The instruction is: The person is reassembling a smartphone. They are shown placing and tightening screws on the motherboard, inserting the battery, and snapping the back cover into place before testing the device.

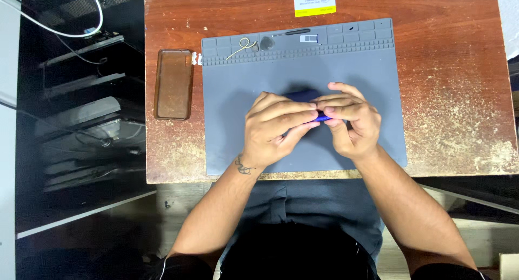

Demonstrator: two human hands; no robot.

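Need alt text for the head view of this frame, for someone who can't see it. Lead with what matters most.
Both hands, left hand and right hand, meet over a grey work mat and together hold a small dark blue object, mostly hidden by the fingers. The mat lies on a worn wooden table; a clear brownish phone case lies left of it.

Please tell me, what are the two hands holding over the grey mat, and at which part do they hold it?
Both the left hand and the right hand grip a dark blue object, fingers wrapped over its near edge above the grey mat. What it is cannot be told.
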